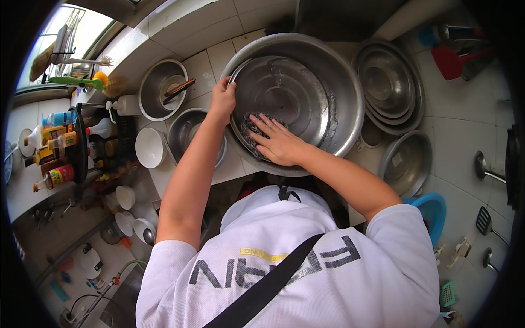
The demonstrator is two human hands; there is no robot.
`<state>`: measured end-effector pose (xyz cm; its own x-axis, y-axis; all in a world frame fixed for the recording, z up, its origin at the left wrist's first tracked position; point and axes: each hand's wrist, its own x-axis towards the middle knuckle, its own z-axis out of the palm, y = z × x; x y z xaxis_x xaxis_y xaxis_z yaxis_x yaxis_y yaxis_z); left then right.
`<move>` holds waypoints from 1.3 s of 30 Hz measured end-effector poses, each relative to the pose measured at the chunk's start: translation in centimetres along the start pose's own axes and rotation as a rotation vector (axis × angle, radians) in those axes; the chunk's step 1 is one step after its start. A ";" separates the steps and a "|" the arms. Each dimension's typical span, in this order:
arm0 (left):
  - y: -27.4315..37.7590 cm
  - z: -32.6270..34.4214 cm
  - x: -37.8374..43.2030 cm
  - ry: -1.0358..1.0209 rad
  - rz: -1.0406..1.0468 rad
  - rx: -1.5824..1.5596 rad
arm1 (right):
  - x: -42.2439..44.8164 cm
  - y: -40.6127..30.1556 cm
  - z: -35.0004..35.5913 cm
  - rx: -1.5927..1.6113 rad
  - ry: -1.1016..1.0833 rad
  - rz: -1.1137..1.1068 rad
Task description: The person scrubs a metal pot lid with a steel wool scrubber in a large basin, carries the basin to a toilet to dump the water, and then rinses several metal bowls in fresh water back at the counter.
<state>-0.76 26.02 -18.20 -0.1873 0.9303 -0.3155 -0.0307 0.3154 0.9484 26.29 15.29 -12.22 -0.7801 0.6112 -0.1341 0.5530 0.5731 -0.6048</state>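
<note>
My left hand (223,99) grips the rim of a round metal basin (289,96), which lies tilted inside a larger metal basin (348,74). Under my right hand (279,141), spread and pressed down, is a dark metal scouring pad (250,127) at the inner basin's near left side. My fingers lie over the pad, not closed round it. Wet streaks and a little water show between the two basins.
Left on the tiled counter stand a metal pot (145,88) with wooden-looking utensils, white bowls (151,148) and another metal basin (180,129). At right are stacked metal basins (383,78), a further basin (404,164) and a blue plastic basin (437,209). Bottles (61,176) stand far left.
</note>
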 end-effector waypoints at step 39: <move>10.3 3.7 -3.0 -0.319 -0.081 -0.127 | 13.4 12.1 -8.5 -0.150 0.906 0.120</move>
<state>3.14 27.16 -7.63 0.1366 0.9212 -0.3644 -0.1590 0.3835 0.9098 25.05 35.03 -14.67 -0.2227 0.8282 0.5142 0.6970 0.5041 -0.5100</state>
